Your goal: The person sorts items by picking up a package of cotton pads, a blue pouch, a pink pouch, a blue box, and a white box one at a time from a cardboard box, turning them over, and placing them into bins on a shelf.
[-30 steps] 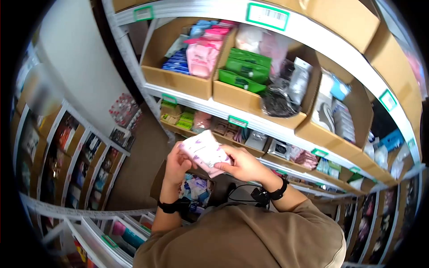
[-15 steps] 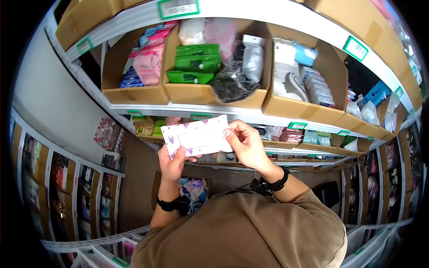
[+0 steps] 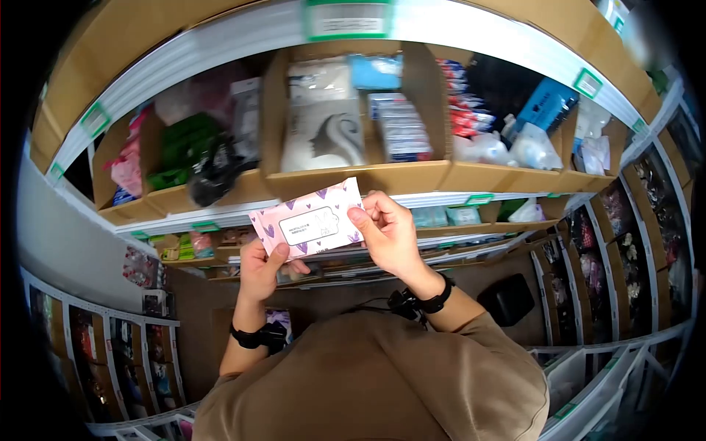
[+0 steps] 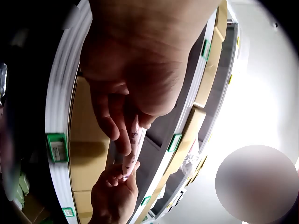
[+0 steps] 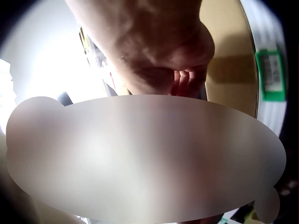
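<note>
A pink packet with purple hearts and a white label panel (image 3: 312, 223) is held up in front of the shelves, its printed face toward the head camera. My left hand (image 3: 262, 270) pinches its lower left part, thumb on the face and fingers behind. At the right end my right hand (image 3: 388, 234) grips the packet between thumb and curled fingers. In the left wrist view the packet (image 4: 132, 148) shows nearly edge-on between the left hand (image 4: 135, 70) and the right hand (image 4: 114, 196). The right wrist view shows the right hand (image 5: 159, 56); its lower part is blurred out.
Cardboard bins (image 3: 382, 181) of bagged goods fill the shelf ahead, with a lower shelf row (image 3: 478, 234) beneath. Racks of bins stand at the left (image 3: 110, 360) and right (image 3: 581, 264). On the floor are a black object (image 3: 506, 300) and a partly hidden box (image 3: 220, 320).
The packet has turned from a slanted hold to a wide, face-up one, then shifted left and slightly down with both hands. The view has swung right along the shelves.
</note>
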`<act>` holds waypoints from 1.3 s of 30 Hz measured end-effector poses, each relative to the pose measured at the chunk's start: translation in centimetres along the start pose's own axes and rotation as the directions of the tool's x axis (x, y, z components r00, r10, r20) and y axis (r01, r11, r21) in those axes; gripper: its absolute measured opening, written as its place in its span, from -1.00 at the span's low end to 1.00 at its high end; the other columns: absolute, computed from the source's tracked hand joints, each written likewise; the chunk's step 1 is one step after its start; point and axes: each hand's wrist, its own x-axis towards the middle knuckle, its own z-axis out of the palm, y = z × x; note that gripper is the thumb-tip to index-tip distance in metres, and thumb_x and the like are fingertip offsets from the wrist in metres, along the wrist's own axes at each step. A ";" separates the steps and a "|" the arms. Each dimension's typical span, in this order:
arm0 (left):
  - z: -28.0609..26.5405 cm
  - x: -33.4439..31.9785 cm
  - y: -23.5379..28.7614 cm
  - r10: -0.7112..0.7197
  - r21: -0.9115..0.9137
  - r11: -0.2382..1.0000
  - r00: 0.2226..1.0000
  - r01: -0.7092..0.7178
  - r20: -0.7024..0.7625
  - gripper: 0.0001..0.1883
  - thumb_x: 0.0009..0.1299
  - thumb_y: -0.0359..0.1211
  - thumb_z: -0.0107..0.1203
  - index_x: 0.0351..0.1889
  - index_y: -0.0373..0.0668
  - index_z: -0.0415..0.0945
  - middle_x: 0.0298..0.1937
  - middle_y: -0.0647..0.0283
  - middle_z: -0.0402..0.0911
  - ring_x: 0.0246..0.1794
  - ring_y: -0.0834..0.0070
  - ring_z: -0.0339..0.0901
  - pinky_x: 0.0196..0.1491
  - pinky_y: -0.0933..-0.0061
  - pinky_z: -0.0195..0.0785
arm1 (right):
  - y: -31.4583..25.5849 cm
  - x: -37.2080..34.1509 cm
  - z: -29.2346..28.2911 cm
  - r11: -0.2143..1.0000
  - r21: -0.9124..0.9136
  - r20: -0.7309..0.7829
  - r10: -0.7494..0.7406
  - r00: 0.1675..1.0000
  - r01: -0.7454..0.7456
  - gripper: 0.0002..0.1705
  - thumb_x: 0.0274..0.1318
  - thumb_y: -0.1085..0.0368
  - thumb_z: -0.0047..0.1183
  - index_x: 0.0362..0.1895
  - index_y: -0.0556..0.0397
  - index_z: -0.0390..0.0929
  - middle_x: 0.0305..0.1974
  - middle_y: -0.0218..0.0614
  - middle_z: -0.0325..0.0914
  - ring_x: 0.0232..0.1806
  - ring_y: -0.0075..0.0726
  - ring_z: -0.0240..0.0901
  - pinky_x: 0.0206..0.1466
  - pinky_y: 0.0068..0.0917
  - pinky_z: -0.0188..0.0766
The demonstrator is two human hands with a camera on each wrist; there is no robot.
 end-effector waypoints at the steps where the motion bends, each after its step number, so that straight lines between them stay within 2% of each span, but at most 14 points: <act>1: 1.8 0.9 0.0 -0.033 0.004 0.999 0.999 0.033 0.027 -0.70 0.53 -0.28 0.00 -0.11 -0.41 0.53 -0.31 0.03 0.68 -0.47 0.40 0.65 -0.38 0.49 0.51 | -0.1 -0.1 -1.7 0.999 0.019 -0.033 -0.048 0.998 0.049 -0.87 0.29 0.37 0.10 -0.32 0.17 0.48 -0.52 -0.56 0.48 -0.52 -0.86 0.21 -0.50 -0.76 0.13; 2: 3.5 1.9 0.0 -0.064 0.010 0.998 0.996 0.064 0.057 -0.70 0.53 -0.29 0.00 -0.11 -0.41 0.53 -0.30 0.03 0.68 -0.46 0.41 0.65 -0.37 0.49 0.52 | -0.2 -0.3 -3.7 0.999 0.012 -0.050 -0.052 0.997 0.053 -0.87 0.29 0.37 0.10 -0.32 0.17 0.48 -0.52 -0.56 0.48 -0.52 -0.86 0.21 -0.50 -0.76 0.13; 4: 6.7 3.7 -0.2 -0.100 -0.016 0.995 0.987 0.103 0.127 -0.72 0.51 -0.31 0.03 -0.10 -0.41 0.53 -0.28 0.05 0.68 -0.42 0.41 0.66 -0.39 0.50 0.52 | -0.2 -0.8 -7.7 0.981 -0.100 -0.095 -0.174 0.980 0.165 -0.86 0.28 0.37 0.12 -0.31 0.17 0.48 -0.53 -0.55 0.47 -0.51 -0.85 0.22 -0.49 -0.76 0.15; 6: 9.9 5.1 -0.9 -0.124 0.078 0.991 0.980 0.112 0.158 -0.75 0.49 -0.34 0.06 -0.10 -0.41 0.54 -0.27 0.06 0.68 -0.37 0.41 0.67 -0.44 0.52 0.51 | -0.3 -1.5 -11.3 0.980 -0.109 -0.148 -0.180 0.973 0.165 -0.85 0.27 0.37 0.12 -0.32 0.18 0.48 -0.52 -0.53 0.47 -0.50 -0.84 0.24 -0.47 -0.75 0.18; 8: 12.9 6.5 -2.1 -0.121 0.098 0.990 0.977 0.105 0.176 -0.77 0.47 -0.36 0.09 -0.14 -0.41 0.55 -0.26 0.05 0.68 -0.40 0.41 0.66 -0.51 0.54 0.48 | -0.9 -2.4 -14.8 0.995 0.015 -0.140 -0.095 0.985 0.099 -0.92 0.31 0.41 0.06 -0.24 0.15 0.44 -0.38 -0.50 0.48 -0.41 -0.83 0.28 -0.36 -0.77 0.21; 12: 19.2 8.7 -4.1 -0.089 0.124 0.990 0.970 0.062 0.227 -0.66 0.46 -0.22 0.13 -0.20 -0.41 0.53 -0.36 0.07 0.66 -0.49 0.43 0.63 -0.58 0.56 0.42 | -3.2 -4.4 -21.1 0.997 0.075 -0.175 0.019 0.984 -0.005 -0.85 0.36 0.31 0.02 -0.21 0.15 0.43 -0.43 -0.50 0.49 -0.48 -0.80 0.32 -0.46 -0.75 0.25; 16: 23.3 10.2 -5.4 -0.083 0.125 0.991 0.948 0.047 0.307 -0.64 0.46 -0.20 0.13 -0.19 -0.41 0.54 -0.37 0.07 0.66 -0.51 0.42 0.63 -0.58 0.53 0.43 | -4.6 -6.1 -25.6 0.997 0.073 -0.233 0.034 0.972 -0.017 -0.83 0.36 0.32 0.01 -0.25 0.18 0.41 -0.47 -0.52 0.45 -0.47 -0.84 0.27 -0.47 -0.74 0.20; 19: 25.8 11.0 -5.5 -0.112 0.098 0.992 0.920 0.081 0.376 -0.73 0.47 -0.30 0.11 -0.15 -0.40 0.55 -0.31 0.06 0.67 -0.41 0.41 0.65 -0.50 0.51 0.48 | -3.8 -7.2 -27.9 0.996 0.077 -0.264 -0.015 0.964 0.037 -0.84 0.37 0.32 0.00 -0.23 0.18 0.42 -0.45 -0.52 0.46 -0.47 -0.83 0.27 -0.46 -0.73 0.19; 20: 26.3 11.2 -5.7 -0.124 0.102 0.991 0.914 0.092 0.387 -0.73 0.47 -0.30 0.11 -0.15 -0.40 0.55 -0.31 0.06 0.67 -0.41 0.41 0.65 -0.50 0.51 0.48 | -3.6 -7.7 -28.4 0.996 0.064 -0.281 -0.047 0.959 0.067 -0.84 0.37 0.32 -0.01 -0.22 0.18 0.42 -0.44 -0.51 0.47 -0.46 -0.82 0.27 -0.46 -0.73 0.19; 26: 27.6 11.5 -7.6 -0.207 0.154 0.977 0.844 0.150 0.494 -0.80 0.45 -0.38 0.11 -0.14 -0.38 0.56 -0.32 0.08 0.68 -0.41 0.43 0.64 -0.43 0.50 0.49 | -2.7 -9.6 -30.5 0.992 0.125 -0.307 0.037 0.951 0.002 -0.83 0.37 0.31 0.00 -0.21 0.19 0.43 -0.43 -0.48 0.48 -0.49 -0.80 0.29 -0.48 -0.70 0.22; 28: 28.4 11.2 -7.6 -0.247 0.164 0.968 0.851 0.192 0.463 -0.87 0.43 -0.47 0.10 -0.18 -0.37 0.57 -0.33 0.08 0.68 -0.45 0.47 0.61 -0.41 0.49 0.48 | -2.4 -10.3 -31.0 0.995 0.084 -0.300 0.072 0.951 -0.049 -0.86 0.36 0.34 0.00 -0.21 0.19 0.43 -0.42 -0.47 0.48 -0.46 -0.80 0.31 -0.45 -0.71 0.24; 32: 28.3 10.8 -8.4 -0.303 0.204 0.952 0.811 0.229 0.502 -0.92 0.40 -0.54 0.09 -0.23 -0.37 0.57 -0.31 0.06 0.69 -0.45 0.49 0.61 -0.36 0.49 0.50 | -1.6 -10.7 -32.3 0.988 0.131 -0.260 0.114 0.959 -0.082 -0.91 0.35 0.40 -0.02 -0.20 0.19 0.44 -0.35 -0.45 0.52 -0.38 -0.78 0.38 -0.37 -0.73 0.28; 36: 27.6 10.0 -9.4 -0.324 0.206 0.945 0.796 0.253 0.511 -0.91 0.38 -0.55 0.13 -0.19 -0.36 0.57 -0.28 0.10 0.71 -0.41 0.51 0.63 -0.31 0.53 0.48 | -0.7 -10.9 -32.7 0.989 0.103 -0.185 0.128 0.974 -0.110 -0.92 0.34 0.41 -0.03 -0.18 0.17 0.44 -0.34 -0.48 0.52 -0.38 -0.81 0.36 -0.36 -0.75 0.28; 39: 27.2 8.9 -9.9 -0.394 0.148 0.917 0.787 0.370 0.476 -0.83 0.37 -0.54 0.16 -0.09 -0.33 0.56 -0.27 0.16 0.71 -0.36 0.53 0.63 -0.27 0.55 0.48 | 0.3 -10.8 -32.4 0.977 0.108 -0.139 0.196 0.971 -0.182 -0.91 0.35 0.40 -0.03 -0.16 0.17 0.44 -0.30 -0.48 0.53 -0.35 -0.81 0.36 -0.31 -0.77 0.30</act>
